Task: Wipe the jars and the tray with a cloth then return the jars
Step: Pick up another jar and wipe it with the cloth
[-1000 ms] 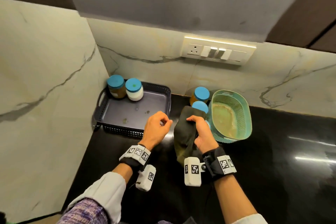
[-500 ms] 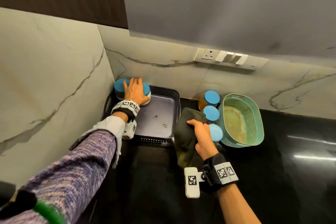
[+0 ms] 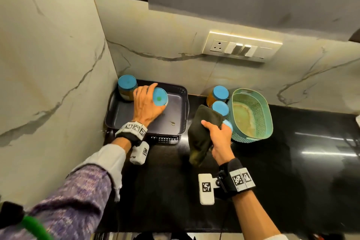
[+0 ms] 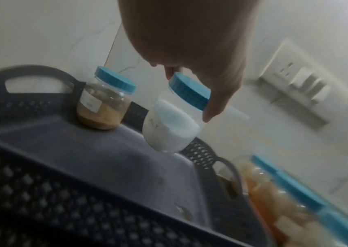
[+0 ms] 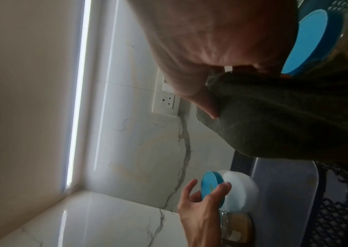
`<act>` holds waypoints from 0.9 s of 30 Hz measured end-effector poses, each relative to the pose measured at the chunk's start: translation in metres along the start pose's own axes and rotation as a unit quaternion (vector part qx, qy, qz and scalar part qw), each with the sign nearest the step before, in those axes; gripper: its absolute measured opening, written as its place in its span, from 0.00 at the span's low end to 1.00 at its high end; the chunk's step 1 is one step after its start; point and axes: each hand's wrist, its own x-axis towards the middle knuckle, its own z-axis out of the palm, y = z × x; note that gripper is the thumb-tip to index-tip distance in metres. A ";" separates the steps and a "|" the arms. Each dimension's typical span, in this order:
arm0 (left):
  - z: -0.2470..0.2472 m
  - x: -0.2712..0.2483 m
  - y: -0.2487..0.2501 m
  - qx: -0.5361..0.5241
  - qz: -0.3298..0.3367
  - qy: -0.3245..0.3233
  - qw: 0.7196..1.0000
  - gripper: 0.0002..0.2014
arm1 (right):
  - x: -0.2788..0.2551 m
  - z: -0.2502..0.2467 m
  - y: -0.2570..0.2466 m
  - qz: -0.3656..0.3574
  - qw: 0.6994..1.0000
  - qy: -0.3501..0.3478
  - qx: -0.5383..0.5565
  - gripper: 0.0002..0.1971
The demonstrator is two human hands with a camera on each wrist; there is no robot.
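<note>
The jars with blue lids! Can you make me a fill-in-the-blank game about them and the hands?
1. The left hand lifts a jar of white powder by its ____ lid.
2. The right hand holds a dark ____.
3. The brown jar stands inside the dark ____.
4. Beside the green basket, ____ jars stand on the counter.

Missing words: blue; cloth; tray; three

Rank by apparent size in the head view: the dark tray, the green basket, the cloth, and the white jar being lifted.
1. Dark tray
2. Green basket
3. Cloth, folded in the right hand
4. White jar, mostly hidden by the left hand

The jar is raised toward the camera, so it may look slightly enlarged.
</note>
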 end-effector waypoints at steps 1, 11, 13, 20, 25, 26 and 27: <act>-0.007 -0.010 0.010 -0.013 0.003 0.014 1.000 0.40 | -0.003 0.000 0.000 -0.020 1.000 0.002 -0.008 0.11; -0.018 -0.155 0.059 -0.160 -0.040 -0.043 0.985 0.46 | -0.039 -0.011 0.039 -0.329 0.899 0.027 -0.287 0.05; -0.009 -0.179 0.056 -0.178 -0.050 -0.070 0.980 0.45 | -0.049 -0.012 0.057 -0.388 0.852 -0.005 -0.350 0.04; 0.013 -0.210 0.036 -0.316 -0.107 -0.122 0.935 0.34 | -0.077 -0.007 0.118 -0.404 0.750 -0.214 -0.477 0.14; 0.023 -0.212 0.018 -0.368 -0.114 -0.167 0.907 0.35 | -0.075 -0.004 0.117 -0.371 0.762 -0.277 -0.453 0.10; 0.025 -0.213 0.018 -0.368 -0.126 -0.167 0.906 0.34 | -0.073 -0.002 0.113 -0.360 0.762 -0.287 -0.454 0.11; 0.027 -0.214 0.018 -0.374 -0.136 -0.161 0.903 0.33 | -0.071 0.002 0.110 -0.354 0.758 -0.299 -0.458 0.12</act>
